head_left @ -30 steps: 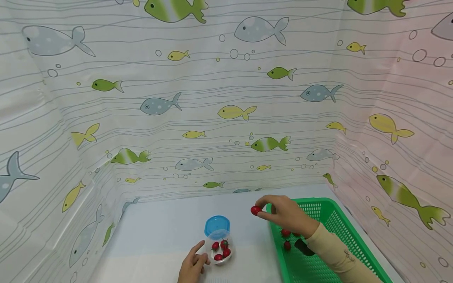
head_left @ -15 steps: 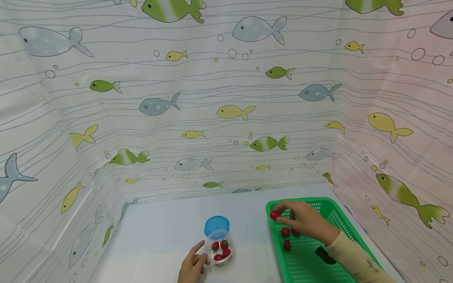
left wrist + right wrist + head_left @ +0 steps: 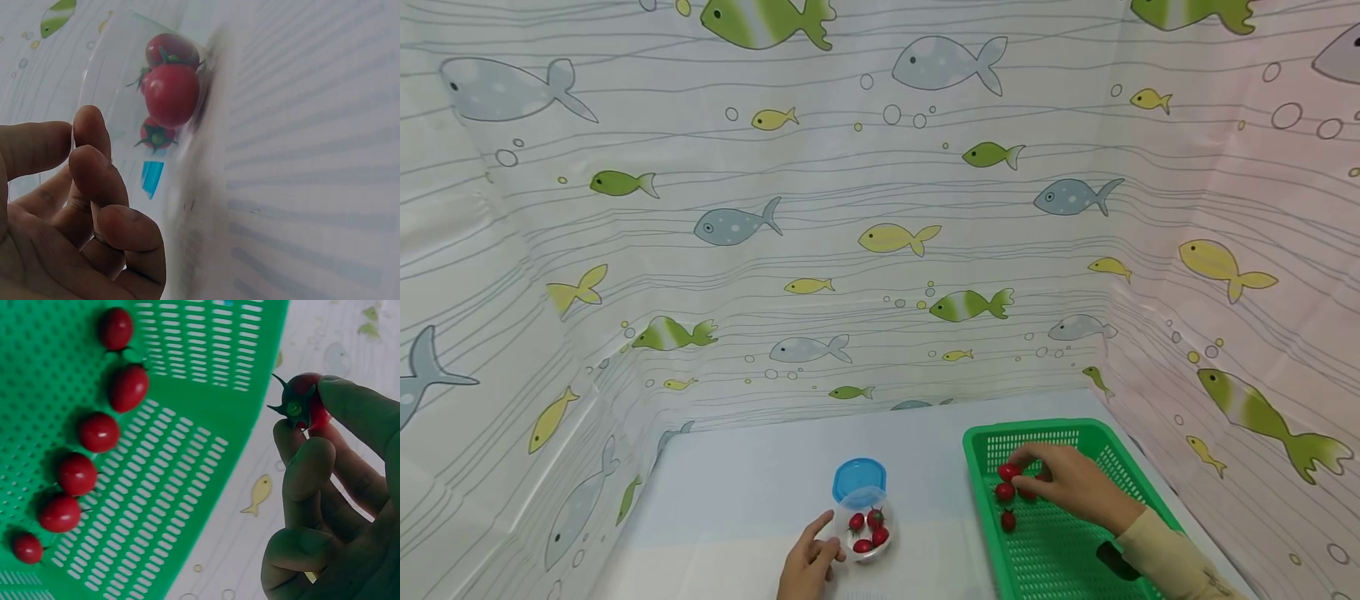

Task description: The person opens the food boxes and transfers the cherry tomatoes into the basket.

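Observation:
In the head view, my right hand is over the green basket. Its thumb and fingertips pinch a cherry tomato, whose green stem end shows in the right wrist view. Several other cherry tomatoes lie in the basket along one side. My left hand is at the left side of a clear plastic container, fingers loosely bent; whether they touch its wall is hard to tell. Inside the container sit several cherry tomatoes, some with green stems.
A blue lid lies on the white table just behind the container. The green basket stands at the table's right side. A fish-patterned sheet walls the back and both sides.
My right hand, holding the cherry tomato throughout, has moved right and down from beside the basket's left rim to above the tomatoes inside. My left hand and the container have stayed put.

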Available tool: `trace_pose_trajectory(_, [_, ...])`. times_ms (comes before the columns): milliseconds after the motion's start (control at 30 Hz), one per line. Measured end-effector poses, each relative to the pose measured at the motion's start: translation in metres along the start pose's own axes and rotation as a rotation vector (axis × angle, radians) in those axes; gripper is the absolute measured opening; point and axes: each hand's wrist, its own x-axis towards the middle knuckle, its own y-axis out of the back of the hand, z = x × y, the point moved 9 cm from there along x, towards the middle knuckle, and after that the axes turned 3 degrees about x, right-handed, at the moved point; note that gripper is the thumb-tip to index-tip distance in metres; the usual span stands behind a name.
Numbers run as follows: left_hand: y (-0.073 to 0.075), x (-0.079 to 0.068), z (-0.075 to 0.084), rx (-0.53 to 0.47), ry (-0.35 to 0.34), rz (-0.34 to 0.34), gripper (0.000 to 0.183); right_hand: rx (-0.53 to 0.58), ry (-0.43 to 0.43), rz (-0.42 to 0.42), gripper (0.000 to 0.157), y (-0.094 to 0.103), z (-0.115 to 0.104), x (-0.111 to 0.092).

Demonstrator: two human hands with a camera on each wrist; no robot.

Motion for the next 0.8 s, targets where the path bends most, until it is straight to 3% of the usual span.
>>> trace_pose_trajectory(533, [-0.001,0.001,-0.002,0.001,0.009,-0.002,0.054,-0.071,-0.019,0.038,0.021,0.0,0.026,-0.013])
trace_pose_trajectory(800, [-0.002,0.002,-0.003,-0.008,0.015,-0.009,0.054,-0.089,-0.039,-0.007,0.024,-0.006,0.036,-0.013])
